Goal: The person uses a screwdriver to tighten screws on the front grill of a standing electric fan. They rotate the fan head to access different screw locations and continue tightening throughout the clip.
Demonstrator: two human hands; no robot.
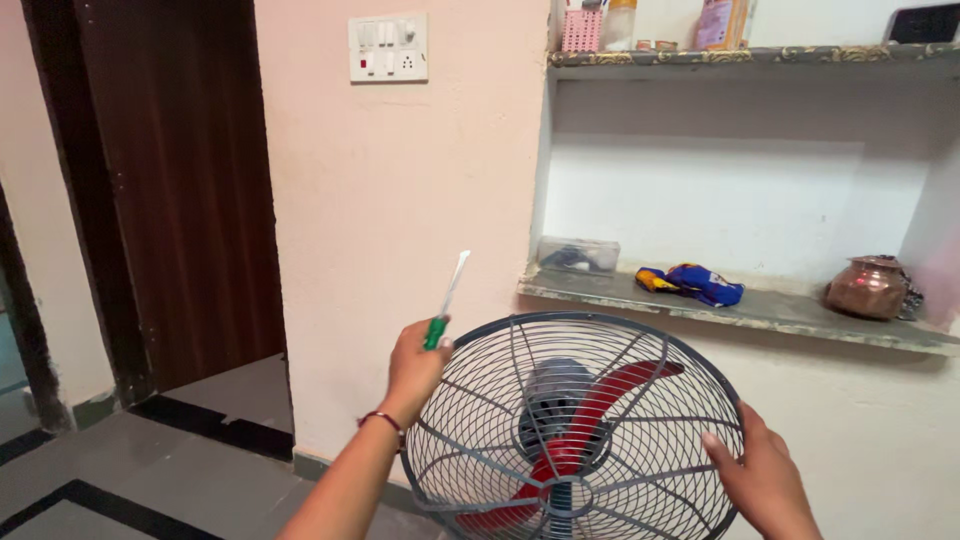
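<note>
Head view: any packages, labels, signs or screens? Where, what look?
Orange packet: top shelf, upright, orange and yellow.
Blue wrapper: lower shelf, crumpled, blue and yellow.
Clear plastic box: lower shelf, left end, rectangular.
Dark screen-like slab: top shelf, far right; unsure.

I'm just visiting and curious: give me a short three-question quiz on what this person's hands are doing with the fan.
1. True or false: the left hand holds a screwdriver with a green handle.
2. What does the right hand touch? A) the copper pot B) the rim of the fan guard C) the switch panel
3. Fill in: the fan blades behind the guard are ____ in colour.

Key:
1. True; its tip points upward.
2. B; the pot stands apart on the shelf.
3. Red.
</note>
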